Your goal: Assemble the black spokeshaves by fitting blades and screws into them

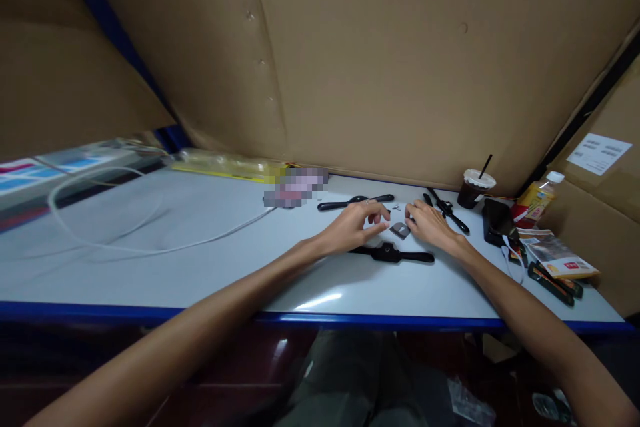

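My left hand (361, 221) hovers over the tabletop, its fingers curled and its thumb held apart, with nothing visible between them. Close by on the right, my right hand (429, 221) has its fingers bent together and pointing down; anything in them is hidden. Between both hands is a small grey metal plate (400, 231) with a hole; whether a fingertip touches it I cannot tell. Nearest me lies a black spokeshave (387, 252). Another spokeshave (356, 200) lies behind my left hand, and a third black one (449, 209) sits behind my right hand. Tiny pieces (397, 207) lie between them.
To the right stand an iced drink cup (475, 190) with a straw and a bottle (539, 199), beside a black case (499, 221) and a packet (557, 252). A white cable (220, 237) loops across the left. Cardboard (370, 67) walls the back; the table has a blue edge (350, 321).
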The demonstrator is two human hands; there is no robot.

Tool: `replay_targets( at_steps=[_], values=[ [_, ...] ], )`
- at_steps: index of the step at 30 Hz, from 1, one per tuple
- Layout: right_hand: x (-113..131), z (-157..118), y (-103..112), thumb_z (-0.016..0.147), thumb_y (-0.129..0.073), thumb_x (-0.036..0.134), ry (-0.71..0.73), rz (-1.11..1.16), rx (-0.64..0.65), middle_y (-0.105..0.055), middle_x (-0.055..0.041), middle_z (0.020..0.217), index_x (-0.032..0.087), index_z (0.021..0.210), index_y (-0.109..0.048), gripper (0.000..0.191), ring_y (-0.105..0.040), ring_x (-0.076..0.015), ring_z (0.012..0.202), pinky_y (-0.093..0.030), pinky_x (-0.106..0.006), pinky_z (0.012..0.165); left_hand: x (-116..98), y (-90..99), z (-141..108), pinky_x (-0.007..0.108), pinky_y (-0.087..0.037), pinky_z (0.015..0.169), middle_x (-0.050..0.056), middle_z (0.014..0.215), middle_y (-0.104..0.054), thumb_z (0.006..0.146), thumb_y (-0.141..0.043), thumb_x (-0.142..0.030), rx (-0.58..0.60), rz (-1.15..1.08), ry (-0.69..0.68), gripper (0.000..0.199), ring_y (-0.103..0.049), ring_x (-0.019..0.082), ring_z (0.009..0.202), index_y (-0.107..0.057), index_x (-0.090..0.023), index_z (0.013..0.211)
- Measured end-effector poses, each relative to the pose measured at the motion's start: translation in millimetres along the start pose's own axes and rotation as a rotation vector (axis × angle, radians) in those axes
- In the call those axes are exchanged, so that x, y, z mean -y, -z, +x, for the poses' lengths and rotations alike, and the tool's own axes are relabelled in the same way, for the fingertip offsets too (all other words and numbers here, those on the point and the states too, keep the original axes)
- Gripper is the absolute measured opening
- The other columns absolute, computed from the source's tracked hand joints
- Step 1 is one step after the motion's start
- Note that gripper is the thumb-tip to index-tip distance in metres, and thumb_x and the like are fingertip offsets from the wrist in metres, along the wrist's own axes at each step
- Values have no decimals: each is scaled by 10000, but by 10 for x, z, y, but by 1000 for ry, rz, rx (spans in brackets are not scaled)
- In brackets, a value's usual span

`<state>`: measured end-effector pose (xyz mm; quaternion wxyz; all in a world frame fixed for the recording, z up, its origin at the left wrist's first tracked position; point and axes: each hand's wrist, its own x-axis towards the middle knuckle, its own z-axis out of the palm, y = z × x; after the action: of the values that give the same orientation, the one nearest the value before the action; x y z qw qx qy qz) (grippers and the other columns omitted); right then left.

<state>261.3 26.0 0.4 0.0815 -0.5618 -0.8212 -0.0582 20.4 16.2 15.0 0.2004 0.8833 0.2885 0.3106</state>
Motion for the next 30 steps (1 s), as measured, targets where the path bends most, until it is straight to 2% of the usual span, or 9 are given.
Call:
replay_targets(
  at_steps=[4,8,12,17,21,25,27,30],
  values=[
    [-56,-9,20,963,-562,223,6,48,43,-641,-104,1002,181,988,-676,124,-593,-208,857,-382,-312,718,125,67,-27,327,-433,777,61,903,-642,993,-465,-358,28,185,-31,279,-581,187,827,-672,-171,992],
    [-129,-51,24,957,-552,213,39,66,64,-651,-96,995,208,925,-657,109,-601,-210,862,-403,-314,730,180,92,-70,331,-421,763,93,991,-674,1004,-464,-383,182,300,-32,311,-602,205,865,-684,-167,1035],
    [-168,-105,36,974,-512,229,63,34,83,-671,-102,995,206,979,-649,139,-617,-213,846,-410,-322,726,145,123,-96,316,-398,728,81,971,-686,983,-529,-510,295,264,-38,372,-604,196,837,-693,-177,1010],
    [-197,-132,79,988,-509,214,24,60,117,-726,-123,911,161,1099,-653,189,-663,-237,828,-415,-324,716,106,139,-96,309,-371,707,73,940,-687,967,-541,-547,317,255,-3,396,-591,190,806,-690,-181,986],
    [-248,-97,117,963,-544,167,61,147,45,-767,-101,962,184,974,-723,180,-689,-231,938,-441,-308,813,99,157,-98,296,-373,705,56,931,-682,920,-595,-513,384,188,38,338,-583,176,779,-692,-192,971],
    [-223,-79,184,910,-611,146,22,302,-20,-773,-41,827,192,871,-732,135,-702,-193,796,-450,-277,741,81,188,-113,288,-372,687,39,924,-654,820,-699,-474,444,141,37,308,-563,178,769,-682,-213,983],
    [-169,-91,229,888,-648,142,1,385,-28,-763,-22,765,188,846,-712,89,-693,-177,726,-447,-265,698,66,195,-120,291,-369,684,37,927,-645,803,-708,-418,452,144,33,260,-558,182,777,-672,-220,967],
    [-83,-119,297,865,-710,164,-7,429,-40,-771,-19,765,189,841,-690,40,-698,-176,717,-446,-263,691,44,190,-123,296,-364,683,28,891,-635,804,-681,-322,454,163,21,149,-548,178,770,-654,-218,908]
  ],
)
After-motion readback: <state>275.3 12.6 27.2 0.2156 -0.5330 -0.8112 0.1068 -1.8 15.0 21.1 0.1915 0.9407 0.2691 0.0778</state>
